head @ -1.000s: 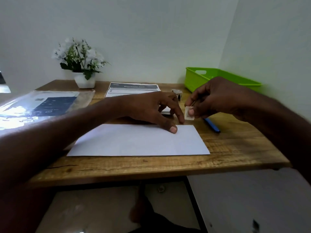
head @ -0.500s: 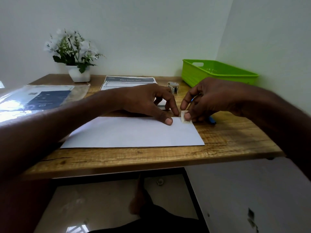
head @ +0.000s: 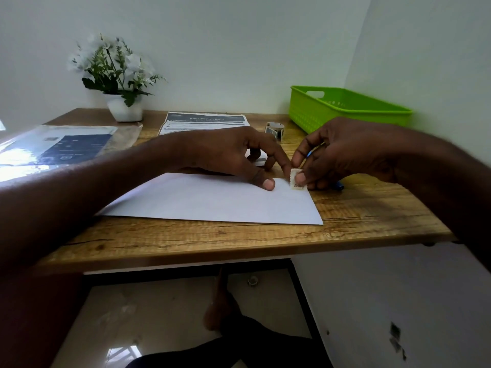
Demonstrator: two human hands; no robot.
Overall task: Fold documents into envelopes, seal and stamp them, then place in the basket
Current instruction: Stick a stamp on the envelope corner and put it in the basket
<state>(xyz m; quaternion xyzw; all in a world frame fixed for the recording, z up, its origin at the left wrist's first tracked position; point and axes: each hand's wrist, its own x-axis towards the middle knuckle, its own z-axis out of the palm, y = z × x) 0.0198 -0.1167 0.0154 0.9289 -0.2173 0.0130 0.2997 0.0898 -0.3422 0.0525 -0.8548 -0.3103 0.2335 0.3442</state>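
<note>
Envelope (head: 212, 200) lies near the desk (head: 372, 208) front edge; left hand (head: 228, 155) presses it, right hand (head: 342, 152) pinches a stamp (head: 295, 179) on its corner.

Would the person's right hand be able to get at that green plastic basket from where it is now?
Probably yes. The green plastic basket sits open-topped just behind the right hand, with nothing standing between them. But that hand is pinching a small stamp at the white envelope corner.
</note>
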